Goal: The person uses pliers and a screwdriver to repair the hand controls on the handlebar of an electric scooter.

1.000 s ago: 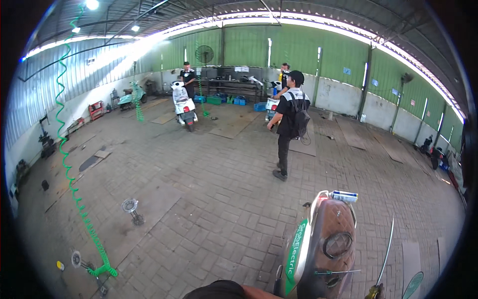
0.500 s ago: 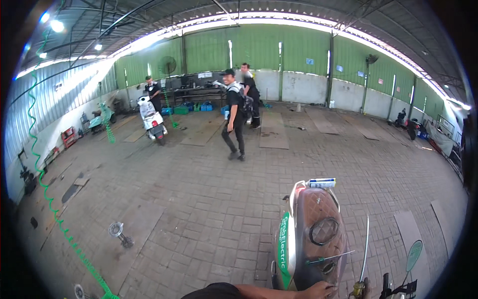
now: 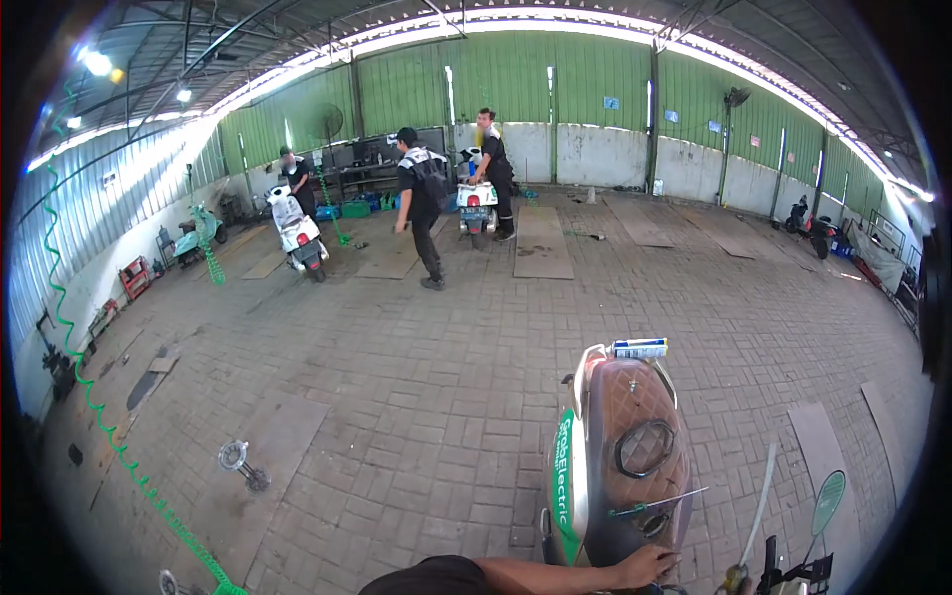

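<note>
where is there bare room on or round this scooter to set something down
Bare paving lies between the metal part and the scooter, and beyond the blue-and-white can, toward the nearest co-worker. The seat is crowded: black ring, thin tool, and the left hand at its near end.

Toward the lower right we see a brown scooter seat [image 3: 609, 407] quilted in diamonds, a black ring [image 3: 622, 461] on it, and a green side panel [image 3: 566, 486] with white lettering. Lower left, we find a bright green coiled hose [image 3: 193, 547]; along the top, green wall panels [image 3: 595, 74]; mid-frame, grey-brown paving [image 3: 426, 397] in a brick pattern.
</note>
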The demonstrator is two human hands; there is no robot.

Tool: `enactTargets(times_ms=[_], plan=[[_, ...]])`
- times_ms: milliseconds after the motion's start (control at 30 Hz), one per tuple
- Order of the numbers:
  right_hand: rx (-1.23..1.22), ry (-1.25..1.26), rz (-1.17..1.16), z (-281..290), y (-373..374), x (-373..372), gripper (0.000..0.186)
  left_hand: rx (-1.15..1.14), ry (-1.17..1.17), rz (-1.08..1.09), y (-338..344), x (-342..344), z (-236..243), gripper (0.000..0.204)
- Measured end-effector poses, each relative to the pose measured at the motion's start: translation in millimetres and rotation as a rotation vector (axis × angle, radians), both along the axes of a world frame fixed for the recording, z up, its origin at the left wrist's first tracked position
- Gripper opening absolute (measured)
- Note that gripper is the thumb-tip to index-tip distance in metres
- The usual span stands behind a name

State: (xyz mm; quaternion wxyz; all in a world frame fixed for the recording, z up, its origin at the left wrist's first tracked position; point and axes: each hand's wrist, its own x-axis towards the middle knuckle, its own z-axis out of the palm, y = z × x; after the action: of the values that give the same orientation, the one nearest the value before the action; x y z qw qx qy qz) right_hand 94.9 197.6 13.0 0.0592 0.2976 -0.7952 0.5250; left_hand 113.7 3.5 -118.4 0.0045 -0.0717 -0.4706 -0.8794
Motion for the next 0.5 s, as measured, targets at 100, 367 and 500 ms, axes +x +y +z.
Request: enactTargets(times_ms=[100, 367, 500], plan=[[-0.100, -0.101, -0.045, -21.8, 9.6, 1.1, 0.039, -0.483, -0.030, 0.281, -13.3, -2.1, 17.3, 0.031], [-0.273, -0.289, -0.166, -24.6, 10.0, 19.9, 0.046, -0.714, -0.091, 0.418, -7.3, -48.9, -26.1, 0.044], [-0.291, -0.536, -0.351, -5.6, 9.0, 16.5, 0.044, -0.507, -0.161, 0.249, -18.5, -58.5, 18.5, 0.038]])
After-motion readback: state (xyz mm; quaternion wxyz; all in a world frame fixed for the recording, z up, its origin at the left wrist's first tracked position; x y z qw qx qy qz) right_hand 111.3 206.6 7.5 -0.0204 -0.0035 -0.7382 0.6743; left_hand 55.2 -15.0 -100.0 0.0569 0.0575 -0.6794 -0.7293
